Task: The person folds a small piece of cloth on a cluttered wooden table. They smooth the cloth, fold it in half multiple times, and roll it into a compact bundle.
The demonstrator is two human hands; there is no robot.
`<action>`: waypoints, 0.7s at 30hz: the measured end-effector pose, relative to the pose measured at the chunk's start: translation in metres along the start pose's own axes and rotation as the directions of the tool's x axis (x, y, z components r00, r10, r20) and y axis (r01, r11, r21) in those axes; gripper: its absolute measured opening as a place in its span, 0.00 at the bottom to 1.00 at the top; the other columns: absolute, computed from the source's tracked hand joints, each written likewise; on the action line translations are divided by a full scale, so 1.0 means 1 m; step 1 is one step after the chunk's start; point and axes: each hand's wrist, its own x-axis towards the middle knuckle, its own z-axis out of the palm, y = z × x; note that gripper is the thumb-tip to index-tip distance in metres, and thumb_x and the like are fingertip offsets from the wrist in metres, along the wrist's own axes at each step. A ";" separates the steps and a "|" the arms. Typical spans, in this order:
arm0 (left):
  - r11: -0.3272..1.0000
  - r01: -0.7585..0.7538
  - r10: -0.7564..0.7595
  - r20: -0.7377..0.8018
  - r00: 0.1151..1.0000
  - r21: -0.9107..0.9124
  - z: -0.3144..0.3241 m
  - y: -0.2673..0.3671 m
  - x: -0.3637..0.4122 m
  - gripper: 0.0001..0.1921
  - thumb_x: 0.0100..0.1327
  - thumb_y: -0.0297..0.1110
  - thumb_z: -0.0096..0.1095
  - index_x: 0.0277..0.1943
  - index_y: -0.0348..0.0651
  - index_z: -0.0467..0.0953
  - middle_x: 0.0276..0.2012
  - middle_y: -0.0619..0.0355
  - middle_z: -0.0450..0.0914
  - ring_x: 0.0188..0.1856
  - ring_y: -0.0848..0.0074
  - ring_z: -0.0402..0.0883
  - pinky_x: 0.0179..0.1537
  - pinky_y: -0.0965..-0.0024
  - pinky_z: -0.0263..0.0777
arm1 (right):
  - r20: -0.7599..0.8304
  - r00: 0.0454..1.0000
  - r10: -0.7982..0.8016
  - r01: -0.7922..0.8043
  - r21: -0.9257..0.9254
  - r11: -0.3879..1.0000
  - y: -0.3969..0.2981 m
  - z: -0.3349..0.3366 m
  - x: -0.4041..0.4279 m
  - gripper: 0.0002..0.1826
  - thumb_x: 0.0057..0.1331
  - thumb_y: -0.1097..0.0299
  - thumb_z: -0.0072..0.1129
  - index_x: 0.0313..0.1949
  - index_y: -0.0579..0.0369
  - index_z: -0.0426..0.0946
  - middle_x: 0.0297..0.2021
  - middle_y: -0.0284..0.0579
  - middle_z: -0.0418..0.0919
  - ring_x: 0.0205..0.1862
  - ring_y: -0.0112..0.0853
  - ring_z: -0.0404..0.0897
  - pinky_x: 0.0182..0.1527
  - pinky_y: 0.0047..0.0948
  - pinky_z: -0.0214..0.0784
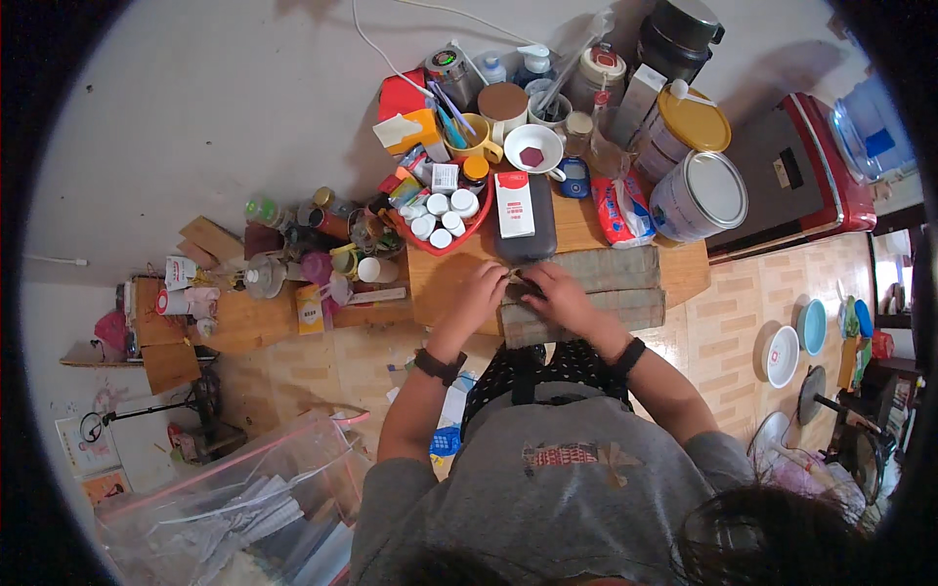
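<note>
A folded grey-green cloth (615,286) lies across the front edge of the wooden table (447,282), its near part hanging over. At the cloth's left end, my left hand (480,289) pinches a small light piece, perhaps a cord or the cloth's corner, between thumb and fingers. Close beside it, my right hand (560,293) has its fingers bent at the same spot, on the cloth's edge. What the fingertips hold is too small to tell exactly. Just beyond both hands lies a dark grey case (542,220) with a white and red box (515,205) on it.
A red basket (480,220) of white bottles stands at the back left of the hands. Behind are a white cup (533,149), a blue meter (574,178), a tissue pack (621,212) and a large tin (700,198). A plastic bag (242,505) is at the lower left.
</note>
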 end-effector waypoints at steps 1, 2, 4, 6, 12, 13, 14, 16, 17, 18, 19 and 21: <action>1.000 0.004 -0.004 -0.008 1.000 0.021 0.000 0.001 -0.001 0.09 0.60 0.25 0.57 0.44 0.33 0.72 0.40 0.47 0.75 0.41 0.54 0.76 0.41 0.62 0.71 | -0.020 1.000 0.007 -0.007 -0.006 1.000 -0.001 0.002 0.003 0.18 0.52 0.71 0.63 0.43 0.56 0.72 0.41 0.51 0.73 0.45 0.49 0.73 0.47 0.43 0.67; 0.999 0.009 -0.009 -0.018 1.000 0.041 -0.001 0.004 -0.001 0.09 0.60 0.25 0.57 0.44 0.33 0.72 0.40 0.47 0.75 0.41 0.54 0.76 0.41 0.62 0.71 | -0.038 0.999 0.012 -0.013 -0.012 1.000 -0.002 0.004 0.007 0.18 0.52 0.71 0.63 0.43 0.56 0.72 0.40 0.51 0.74 0.44 0.49 0.73 0.46 0.43 0.67; 0.998 0.046 -0.045 -0.028 0.999 0.030 -0.001 0.007 -0.002 0.10 0.60 0.25 0.58 0.44 0.34 0.72 0.40 0.47 0.75 0.42 0.55 0.76 0.42 0.62 0.72 | -0.083 0.997 -0.001 -0.002 -0.028 1.000 -0.001 0.008 0.011 0.17 0.51 0.72 0.62 0.42 0.56 0.72 0.37 0.51 0.74 0.42 0.49 0.74 0.44 0.43 0.68; 0.994 0.107 -0.108 -0.022 0.994 -0.034 -0.001 0.012 -0.001 0.10 0.59 0.25 0.59 0.44 0.34 0.72 0.41 0.48 0.75 0.42 0.56 0.76 0.42 0.63 0.72 | -0.136 0.990 -0.033 0.026 -0.051 0.998 0.003 0.013 0.013 0.18 0.51 0.72 0.62 0.42 0.55 0.71 0.35 0.50 0.73 0.40 0.49 0.74 0.43 0.43 0.67; 0.998 0.039 -0.038 0.024 0.999 -0.038 -0.001 0.007 -0.002 0.11 0.54 0.22 0.62 0.42 0.37 0.74 0.41 0.51 0.75 0.43 0.59 0.76 0.45 0.63 0.71 | -0.007 0.996 -0.092 0.092 -0.043 0.995 0.015 0.016 0.008 0.18 0.51 0.72 0.62 0.43 0.55 0.71 0.34 0.50 0.72 0.40 0.49 0.73 0.44 0.43 0.67; 0.999 0.021 -0.020 0.022 1.000 -0.036 0.001 0.001 -0.004 0.11 0.54 0.22 0.62 0.41 0.37 0.74 0.41 0.51 0.76 0.44 0.59 0.76 0.45 0.63 0.70 | -0.028 0.997 -0.073 0.073 -0.011 0.997 0.015 0.014 0.006 0.18 0.51 0.71 0.63 0.42 0.55 0.72 0.35 0.50 0.72 0.40 0.49 0.73 0.44 0.43 0.67; 0.999 0.004 -0.003 0.020 1.000 -0.035 0.002 -0.002 -0.004 0.11 0.53 0.22 0.62 0.41 0.38 0.74 0.40 0.51 0.76 0.44 0.59 0.76 0.45 0.63 0.70 | -0.049 0.997 -0.052 0.054 0.021 0.998 0.011 0.010 0.004 0.18 0.50 0.71 0.63 0.42 0.55 0.72 0.36 0.50 0.72 0.41 0.48 0.73 0.45 0.43 0.67; 1.000 -0.003 0.004 0.006 1.000 -0.025 0.003 -0.006 -0.004 0.11 0.53 0.22 0.62 0.40 0.38 0.74 0.39 0.51 0.76 0.43 0.60 0.76 0.44 0.64 0.70 | -0.033 0.999 -0.013 0.013 0.004 1.000 0.013 0.005 0.000 0.19 0.51 0.70 0.63 0.43 0.55 0.73 0.39 0.51 0.71 0.44 0.48 0.72 0.47 0.42 0.66; 1.000 0.003 -0.004 -0.007 1.000 -0.017 0.003 -0.005 -0.004 0.10 0.54 0.22 0.63 0.40 0.38 0.74 0.38 0.51 0.76 0.42 0.61 0.76 0.43 0.64 0.70 | -0.001 1.000 0.006 -0.006 -0.048 0.999 0.019 0.000 -0.006 0.19 0.51 0.69 0.63 0.44 0.54 0.73 0.40 0.50 0.71 0.46 0.47 0.71 0.48 0.42 0.66; 1.000 0.011 -0.011 -0.021 1.000 -0.009 0.004 -0.004 -0.003 0.10 0.54 0.22 0.63 0.40 0.38 0.74 0.37 0.52 0.76 0.41 0.62 0.76 0.43 0.65 0.70 | 0.031 0.999 0.027 -0.024 -0.101 0.995 0.023 -0.003 -0.010 0.20 0.52 0.68 0.63 0.45 0.53 0.73 0.42 0.50 0.71 0.47 0.47 0.70 0.50 0.41 0.65; 0.996 0.058 -0.060 -0.028 0.998 -0.064 0.007 -0.006 -0.004 0.10 0.54 0.23 0.63 0.40 0.38 0.74 0.36 0.52 0.76 0.40 0.63 0.76 0.42 0.66 0.70 | 0.045 0.998 0.046 -0.040 -0.141 0.989 0.027 -0.005 -0.014 0.20 0.52 0.67 0.63 0.46 0.53 0.73 0.43 0.50 0.71 0.48 0.46 0.70 0.49 0.41 0.65; 0.972 0.155 -0.164 -0.033 0.986 -0.175 0.011 -0.009 -0.004 0.10 0.55 0.24 0.64 0.41 0.37 0.74 0.34 0.53 0.77 0.38 0.67 0.76 0.40 0.68 0.70 | 0.074 0.993 0.087 -0.069 -0.217 0.974 0.032 -0.008 -0.020 0.21 0.52 0.65 0.64 0.46 0.51 0.73 0.44 0.49 0.71 0.48 0.46 0.70 0.49 0.41 0.64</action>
